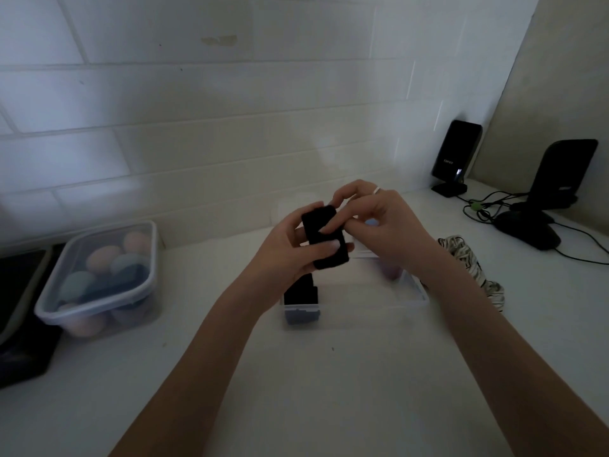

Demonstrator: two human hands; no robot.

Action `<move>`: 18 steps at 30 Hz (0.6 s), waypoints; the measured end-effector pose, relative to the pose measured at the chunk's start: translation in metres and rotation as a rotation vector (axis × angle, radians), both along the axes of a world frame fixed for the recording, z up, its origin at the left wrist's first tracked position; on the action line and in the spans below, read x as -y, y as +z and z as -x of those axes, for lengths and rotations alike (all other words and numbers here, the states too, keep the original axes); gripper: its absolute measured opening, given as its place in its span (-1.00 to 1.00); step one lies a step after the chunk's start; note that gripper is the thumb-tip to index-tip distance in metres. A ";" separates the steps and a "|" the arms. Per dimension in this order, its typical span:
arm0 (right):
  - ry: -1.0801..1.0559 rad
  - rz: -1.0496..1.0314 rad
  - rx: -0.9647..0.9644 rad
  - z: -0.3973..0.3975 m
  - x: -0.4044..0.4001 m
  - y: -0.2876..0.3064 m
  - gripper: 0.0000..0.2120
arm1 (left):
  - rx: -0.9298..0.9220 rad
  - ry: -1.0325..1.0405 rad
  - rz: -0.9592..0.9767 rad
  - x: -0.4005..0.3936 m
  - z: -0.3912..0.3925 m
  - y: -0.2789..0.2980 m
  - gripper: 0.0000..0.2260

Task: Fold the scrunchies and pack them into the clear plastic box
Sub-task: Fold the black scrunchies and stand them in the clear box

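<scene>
Both hands pinch folded black scrunchie [324,237] above clear plastic box [356,308]: left hand [283,245] grips, right hand [379,222] presses

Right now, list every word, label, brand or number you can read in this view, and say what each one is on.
None can be read for certain.
Black upright device by the wall: a short pale line of lettering low on its face, too small and blurred to read.
Black stand at the right: a faint mark on its edge, illegible.
Black scrunchie, clear plastic box, lidded container: no text shows.
</scene>
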State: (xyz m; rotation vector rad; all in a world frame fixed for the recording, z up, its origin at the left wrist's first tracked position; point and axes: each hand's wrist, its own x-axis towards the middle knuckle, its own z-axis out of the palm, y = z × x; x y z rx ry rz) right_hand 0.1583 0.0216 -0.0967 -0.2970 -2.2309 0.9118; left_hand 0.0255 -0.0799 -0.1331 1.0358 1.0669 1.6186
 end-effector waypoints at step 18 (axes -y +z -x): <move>0.007 0.309 -0.080 0.004 -0.004 -0.005 -0.85 | -0.452 0.192 0.047 -0.001 0.007 -0.003 -0.61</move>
